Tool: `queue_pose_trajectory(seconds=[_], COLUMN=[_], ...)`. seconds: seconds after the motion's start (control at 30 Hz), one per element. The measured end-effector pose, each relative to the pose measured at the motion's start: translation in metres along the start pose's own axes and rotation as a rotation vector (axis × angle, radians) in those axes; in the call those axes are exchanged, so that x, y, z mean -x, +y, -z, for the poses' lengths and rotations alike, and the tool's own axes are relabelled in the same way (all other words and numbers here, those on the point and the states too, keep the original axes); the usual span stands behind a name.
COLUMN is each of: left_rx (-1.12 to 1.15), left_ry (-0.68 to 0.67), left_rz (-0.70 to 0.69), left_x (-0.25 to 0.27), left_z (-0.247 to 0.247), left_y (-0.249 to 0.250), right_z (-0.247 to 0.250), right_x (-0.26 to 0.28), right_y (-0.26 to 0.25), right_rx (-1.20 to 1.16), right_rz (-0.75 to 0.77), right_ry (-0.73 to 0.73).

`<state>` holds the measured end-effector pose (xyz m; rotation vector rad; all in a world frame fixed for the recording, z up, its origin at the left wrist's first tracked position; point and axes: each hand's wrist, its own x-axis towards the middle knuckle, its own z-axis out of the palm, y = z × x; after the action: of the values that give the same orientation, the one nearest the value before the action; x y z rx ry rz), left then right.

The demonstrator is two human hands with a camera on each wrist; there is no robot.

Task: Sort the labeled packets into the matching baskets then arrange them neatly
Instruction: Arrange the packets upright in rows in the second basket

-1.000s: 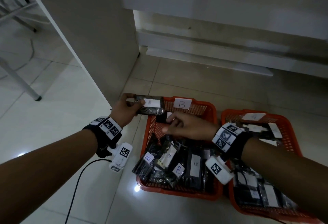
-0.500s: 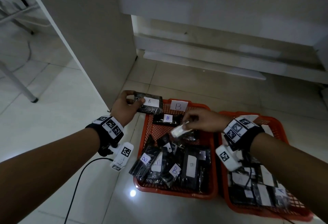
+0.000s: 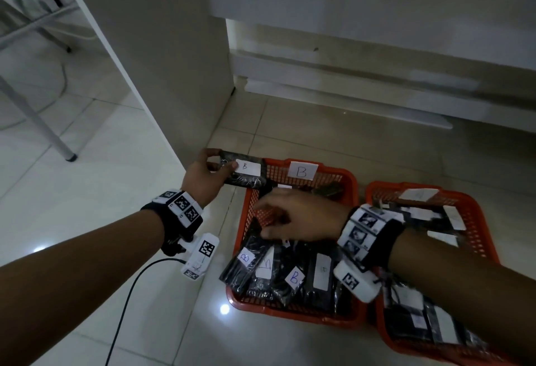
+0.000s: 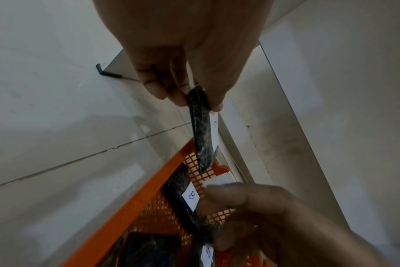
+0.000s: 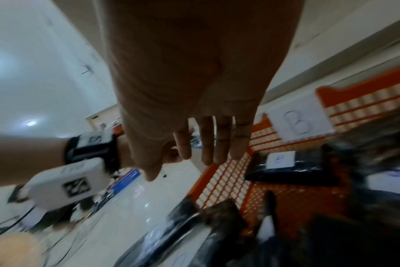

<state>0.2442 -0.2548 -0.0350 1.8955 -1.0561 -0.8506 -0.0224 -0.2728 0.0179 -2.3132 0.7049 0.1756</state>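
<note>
My left hand (image 3: 213, 172) pinches a black packet (image 3: 246, 172) with a white "B" label, held over the far left corner of the orange basket (image 3: 352, 181) tagged "B" (image 3: 301, 170). In the left wrist view the fingers (image 4: 176, 97) and thumb clamp the packet (image 4: 201, 130) edge-on. My right hand (image 3: 269, 220) hovers over the same basket, above a heap of black labelled packets (image 3: 293, 275). In the right wrist view its fingers (image 5: 208, 150) are straight and hold nothing. One "B" packet (image 5: 283, 166) lies flat at the basket's far end. A second orange basket (image 3: 478, 214) of packets stands to the right.
A tall white cabinet panel (image 3: 150, 61) rises just left of the baskets, and a low ledge (image 3: 348, 98) runs behind them. A metal furniture leg (image 3: 46, 133) stands at far left. A black cable (image 3: 124, 307) trails over the tiled floor under my left arm.
The right hand has let go of the white-labelled packet it held half a second ago and moved left, lower over the B basket. The left hand keeps its packet in place.
</note>
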Motion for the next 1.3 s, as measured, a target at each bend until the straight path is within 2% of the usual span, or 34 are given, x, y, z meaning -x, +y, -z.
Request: queue_pose_trajectory(seconds=[0.1, 0.2, 0.37, 0.47, 0.57, 0.63, 0.73, 0.8, 0.83, 0.9, 0.97, 1.03, 1.13, 1.3], left_rx=[-0.011, -0.023, -0.031, -0.018, -0.001, 0.01, 0.007, 0.02, 0.023, 0.014, 0.008, 0.004, -0.002, 0.013], left_ry=[-0.001, -0.012, -0.034, -0.053, -0.05, -0.044, -0.045, -0.059, -0.065, -0.078, -0.081, -0.073, -0.071, -0.082], left_rz=[-0.015, -0.018, -0.029, -0.03, -0.037, -0.041, -0.035, -0.031, -0.035, -0.046, -0.046, -0.041, -0.042, -0.062], left_x=[0.0, 0.001, 0.001, -0.001, -0.004, -0.005, -0.006, -0.003, -0.001, 0.003, 0.004, 0.002, 0.0, -0.002], left_z=[0.0, 0.0, -0.001, -0.001, 0.002, 0.002, 0.001, -0.002, -0.003, -0.004, -0.003, -0.002, -0.001, -0.003], left_y=[0.0, -0.003, -0.005, -0.001, 0.004, 0.006, 0.004, 0.001, 0.0, -0.002, -0.006, -0.008, -0.009, -0.004], right_z=[-0.029, -0.046, -0.046, -0.017, 0.028, 0.047, 0.05, 0.044, 0.042, 0.034, 0.024, 0.014, -0.004, -0.016], right_x=[-0.015, -0.024, -0.019, -0.006, 0.014, 0.03, 0.045, 0.045, 0.042, 0.027, 0.006, -0.017, -0.045, -0.062], right_y=[-0.025, -0.028, -0.025, -0.015, 0.015, 0.048, 0.085, 0.089, 0.084, 0.073, 0.054, 0.037, 0.025, 0.039], right_rx=[0.104, 0.136, -0.028, -0.189, -0.241, -0.143, 0.024, 0.145, 0.235, 0.411, 0.357, 0.21, 0.178, 0.074], right_rz=[0.091, 0.055, -0.014, -0.024, -0.186, -0.343, -0.521, -0.563, -0.535, -0.406, -0.299, -0.312, -0.361, -0.428], right_ry=[-0.122, -0.109, -0.096, -0.104, -0.117, -0.075, -0.109, -0.139, -0.124, -0.001, 0.055, -0.041, -0.176, -0.148])
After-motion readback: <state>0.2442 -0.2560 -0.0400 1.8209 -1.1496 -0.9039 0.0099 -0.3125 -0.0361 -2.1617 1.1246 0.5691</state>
